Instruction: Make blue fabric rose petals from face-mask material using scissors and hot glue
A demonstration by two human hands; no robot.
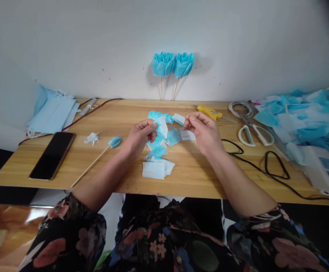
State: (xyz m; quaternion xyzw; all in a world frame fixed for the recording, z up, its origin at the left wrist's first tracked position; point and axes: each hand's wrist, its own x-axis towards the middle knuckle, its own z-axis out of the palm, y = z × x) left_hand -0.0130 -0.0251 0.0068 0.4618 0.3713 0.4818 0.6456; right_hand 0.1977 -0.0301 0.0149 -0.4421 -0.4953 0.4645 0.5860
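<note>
My left hand (143,136) is closed, thumb against curled fingers, on a small blue-and-white fabric piece (162,126). To its right my right hand (205,132) pinches something at the fingertips, beside a small white-and-blue piece (179,119); what exactly it holds is too small to make out. Beneath and between the hands lie cut blue petals (173,137) and white rectangular pieces (153,169) on the wooden table (192,173). Left of my left forearm rests a wooden stick with a small blue bud (115,141) at its end.
Two blue flowers (163,65) on sticks lean against the wall. A yellow glue gun (209,112), scissors (247,135), a black cable (266,173), a blue fabric pile (314,113) and a white device (324,168) occupy the right. Masks (53,111) and a phone (53,155) lie left.
</note>
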